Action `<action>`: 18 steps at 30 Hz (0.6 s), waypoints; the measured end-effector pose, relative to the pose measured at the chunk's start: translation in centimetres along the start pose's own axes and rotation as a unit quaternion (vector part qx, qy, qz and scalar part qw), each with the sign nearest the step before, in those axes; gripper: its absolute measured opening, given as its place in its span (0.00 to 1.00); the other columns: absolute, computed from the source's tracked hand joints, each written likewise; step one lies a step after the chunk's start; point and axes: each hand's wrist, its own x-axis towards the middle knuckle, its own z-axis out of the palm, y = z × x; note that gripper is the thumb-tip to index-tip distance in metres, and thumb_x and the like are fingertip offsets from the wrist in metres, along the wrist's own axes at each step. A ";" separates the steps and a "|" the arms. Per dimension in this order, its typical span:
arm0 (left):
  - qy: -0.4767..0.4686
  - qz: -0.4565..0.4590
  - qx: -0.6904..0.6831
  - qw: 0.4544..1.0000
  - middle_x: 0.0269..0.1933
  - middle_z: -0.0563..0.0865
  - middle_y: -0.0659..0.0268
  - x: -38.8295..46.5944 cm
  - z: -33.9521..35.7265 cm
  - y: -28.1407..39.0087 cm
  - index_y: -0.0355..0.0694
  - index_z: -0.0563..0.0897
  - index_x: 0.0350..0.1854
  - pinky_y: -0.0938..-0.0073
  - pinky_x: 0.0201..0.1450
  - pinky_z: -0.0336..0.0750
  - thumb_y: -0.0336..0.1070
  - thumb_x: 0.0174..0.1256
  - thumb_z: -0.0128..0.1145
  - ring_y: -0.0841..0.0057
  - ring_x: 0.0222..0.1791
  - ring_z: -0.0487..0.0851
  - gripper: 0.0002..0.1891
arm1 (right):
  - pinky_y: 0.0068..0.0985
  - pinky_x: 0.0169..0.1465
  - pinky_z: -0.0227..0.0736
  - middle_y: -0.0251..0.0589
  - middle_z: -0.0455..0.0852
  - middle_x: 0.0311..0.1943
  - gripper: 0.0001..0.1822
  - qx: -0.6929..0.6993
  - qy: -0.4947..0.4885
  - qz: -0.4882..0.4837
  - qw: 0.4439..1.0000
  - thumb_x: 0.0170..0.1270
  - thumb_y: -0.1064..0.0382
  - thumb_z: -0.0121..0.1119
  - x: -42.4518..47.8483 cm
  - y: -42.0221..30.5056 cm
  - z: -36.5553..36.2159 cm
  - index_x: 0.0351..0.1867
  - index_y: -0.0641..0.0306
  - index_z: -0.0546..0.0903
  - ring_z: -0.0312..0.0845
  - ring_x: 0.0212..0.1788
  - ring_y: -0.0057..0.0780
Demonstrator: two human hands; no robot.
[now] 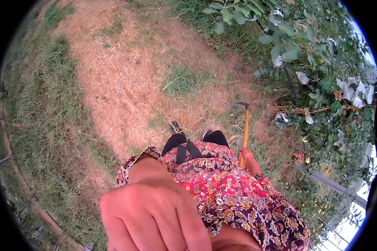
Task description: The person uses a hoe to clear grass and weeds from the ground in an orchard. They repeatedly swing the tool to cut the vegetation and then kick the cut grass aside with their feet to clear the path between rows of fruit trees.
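Note:
My right hand (pixel 246 156) grips the wooden handle of a sickle (pixel 246 128) low at my right side. Its dark curved blade (pixel 240 104) points left, just above the grass. My left hand (pixel 154 216) is raised close to the camera and fills the lower middle of the view. The back of that hand faces up with the fingers bent, and the fingertips fall outside the picture. Whether it holds anything is hidden. Below me show my patterned shirt (pixel 220 185), a black strap (pixel 193 149) at the waist and my dark shoes (pixel 175 126).
Dry cut grass (pixel 119 81) covers the ground ahead, with green grass (pixel 44 103) along the left. At right stands a leafy fruit tree (pixel 290 53) with several white bags (pixel 302 77) on its branches. A grey pole (pixel 331 183) and yellowish fruits (pixel 307 160) show at lower right.

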 end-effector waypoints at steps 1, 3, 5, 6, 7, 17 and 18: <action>-0.003 0.007 0.001 1.000 0.11 0.63 0.72 -0.1 -0.3 0.4 0.49 0.57 0.08 0.65 0.44 0.81 0.32 0.69 0.50 0.79 0.11 0.67 0.27 | 0.27 0.16 0.63 0.32 0.66 0.12 0.08 0.022 0.000 -0.007 1.000 0.56 0.64 0.52 0.0 -0.6 0.4 0.22 0.57 0.68 0.63 0.13 0.25; 0.006 0.020 -0.024 0.999 0.11 0.63 0.72 -0.6 -1.3 0.9 0.49 0.57 0.08 0.66 0.44 0.81 0.33 0.69 0.50 0.79 0.11 0.67 0.27 | 0.26 0.16 0.63 0.31 0.65 0.12 0.08 0.071 0.013 -0.019 0.997 0.57 0.64 0.51 0.1 -1.7 0.1 0.22 0.57 0.67 0.63 0.13 0.24; 0.003 0.015 -0.008 1.000 0.11 0.63 0.72 0.0 -1.2 2.2 0.49 0.57 0.08 0.66 0.44 0.81 0.33 0.69 0.51 0.79 0.11 0.67 0.27 | 0.25 0.16 0.62 0.31 0.66 0.13 0.08 0.056 0.002 -0.014 0.998 0.57 0.64 0.51 -0.8 -3.4 4.7 0.22 0.57 0.67 0.62 0.13 0.24; -0.004 0.021 -0.010 1.000 0.11 0.63 0.72 0.1 -1.6 2.6 0.48 0.57 0.07 0.66 0.45 0.82 0.34 0.69 0.51 0.79 0.11 0.68 0.27 | 0.25 0.16 0.62 0.31 0.66 0.13 0.07 0.042 -0.005 -0.008 0.999 0.57 0.65 0.51 -1.4 -4.3 5.4 0.23 0.57 0.68 0.62 0.13 0.24; -0.010 0.027 -0.010 1.000 0.11 0.63 0.72 0.2 -2.1 2.9 0.48 0.58 0.07 0.67 0.46 0.82 0.35 0.69 0.51 0.79 0.11 0.68 0.27 | 0.25 0.16 0.62 0.31 0.66 0.13 0.07 0.026 -0.013 0.000 1.000 0.57 0.65 0.51 -1.6 -5.1 6.1 0.23 0.58 0.68 0.61 0.13 0.24; 0.420 -0.082 0.320 0.845 0.14 0.72 0.68 -11.3 -13.5 3.9 0.44 0.68 0.11 0.56 0.46 0.72 0.46 0.71 0.49 0.75 0.19 0.76 0.25 | 0.18 0.16 0.60 0.26 0.65 0.14 0.07 0.115 -0.029 0.028 0.993 0.58 0.65 0.52 2.1 -15.5 7.4 0.24 0.55 0.67 0.60 0.13 0.17; 0.487 -0.138 0.363 0.782 0.17 0.75 0.66 -13.9 -15.2 4.0 0.42 0.70 0.14 0.59 0.47 0.72 0.46 0.70 0.49 0.74 0.24 0.78 0.23 | 0.18 0.16 0.60 0.26 0.65 0.14 0.08 0.121 -0.037 0.037 0.991 0.58 0.65 0.52 2.5 -17.3 8.0 0.24 0.55 0.67 0.60 0.13 0.18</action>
